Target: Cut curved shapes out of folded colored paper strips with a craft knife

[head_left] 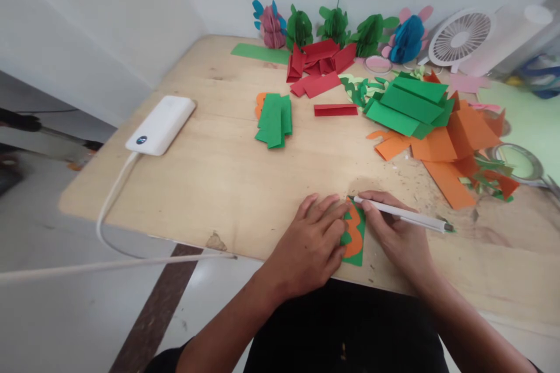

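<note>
Near the table's front edge lies a green paper strip (358, 257) with an orange cut-out shape (353, 236) on top of it. My left hand (312, 242) rests flat over their left side, its fingers spread and pressing on the paper; part of both pieces is hidden beneath it. Pinched in my right hand (396, 236) is a white pen (405, 214), its tip touching near the top of the orange shape. The pen slants down toward the left.
Folded green papers (275, 119), red papers (321, 61) and orange papers (450, 137) lie farther back. Paper figures (335, 26) and a white fan (460, 39) stand along the wall. A white power bank (161, 125) with a cable sits at the left.
</note>
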Available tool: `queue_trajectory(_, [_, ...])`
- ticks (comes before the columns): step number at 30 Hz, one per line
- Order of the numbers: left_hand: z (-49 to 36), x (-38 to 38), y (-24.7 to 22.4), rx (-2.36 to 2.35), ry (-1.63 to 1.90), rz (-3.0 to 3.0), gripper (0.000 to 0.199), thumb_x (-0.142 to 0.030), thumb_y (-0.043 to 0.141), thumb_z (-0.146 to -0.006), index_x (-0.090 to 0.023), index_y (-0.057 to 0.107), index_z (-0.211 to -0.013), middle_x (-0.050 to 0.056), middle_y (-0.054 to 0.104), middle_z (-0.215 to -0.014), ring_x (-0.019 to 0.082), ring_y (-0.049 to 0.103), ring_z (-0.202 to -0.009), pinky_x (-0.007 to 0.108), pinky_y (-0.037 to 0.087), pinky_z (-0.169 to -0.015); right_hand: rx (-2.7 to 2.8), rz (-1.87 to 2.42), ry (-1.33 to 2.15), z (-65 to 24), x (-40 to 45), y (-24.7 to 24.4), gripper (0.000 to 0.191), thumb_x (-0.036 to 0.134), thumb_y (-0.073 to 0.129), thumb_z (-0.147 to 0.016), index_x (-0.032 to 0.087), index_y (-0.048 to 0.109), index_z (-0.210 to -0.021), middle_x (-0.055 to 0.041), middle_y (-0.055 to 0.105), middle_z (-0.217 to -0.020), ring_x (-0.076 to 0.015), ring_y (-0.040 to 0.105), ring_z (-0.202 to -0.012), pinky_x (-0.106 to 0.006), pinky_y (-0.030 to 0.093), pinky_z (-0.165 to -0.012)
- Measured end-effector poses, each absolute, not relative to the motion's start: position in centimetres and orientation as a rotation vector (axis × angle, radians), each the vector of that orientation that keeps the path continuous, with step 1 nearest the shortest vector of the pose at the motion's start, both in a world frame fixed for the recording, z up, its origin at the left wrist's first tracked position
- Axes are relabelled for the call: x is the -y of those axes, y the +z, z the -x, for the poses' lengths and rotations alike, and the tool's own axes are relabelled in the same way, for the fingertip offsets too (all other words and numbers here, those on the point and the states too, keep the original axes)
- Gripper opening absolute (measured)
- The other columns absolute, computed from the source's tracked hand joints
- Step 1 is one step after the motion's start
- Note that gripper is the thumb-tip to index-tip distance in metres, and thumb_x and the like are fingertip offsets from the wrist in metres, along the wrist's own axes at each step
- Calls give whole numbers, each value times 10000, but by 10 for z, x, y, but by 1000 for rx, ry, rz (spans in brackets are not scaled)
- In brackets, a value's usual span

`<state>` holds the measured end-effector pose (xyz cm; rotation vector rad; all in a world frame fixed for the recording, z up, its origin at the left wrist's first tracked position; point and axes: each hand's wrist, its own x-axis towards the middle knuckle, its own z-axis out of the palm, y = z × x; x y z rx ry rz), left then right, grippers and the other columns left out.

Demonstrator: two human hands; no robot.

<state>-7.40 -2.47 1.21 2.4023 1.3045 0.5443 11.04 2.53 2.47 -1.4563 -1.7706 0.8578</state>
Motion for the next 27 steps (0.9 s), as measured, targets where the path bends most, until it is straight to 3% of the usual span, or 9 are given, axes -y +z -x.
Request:
queue_trajectory(6, [74,25,13,-1309,544,-2398,226,-256,447,-928,-174,583,-1089,95,473,-1499,288,338,-1438,562,242,-1193,1801,1452,845,-111,-25,22,211,399,583,-885,237,711,-929,-40,764,-910,-193,706,-807,-343,578,-767])
queue_trajectory(27, [74,24,13,-1300,568,-2402,232,-250,451,-922,-174,576,-1103,98,478,-1496,284,346,-1435,550,247,-1195,1910,1406,760,-114,-21,24,172,353,571,-907,240,701,-916,-30,765,-901,-187,709,-792,-329,573,-750])
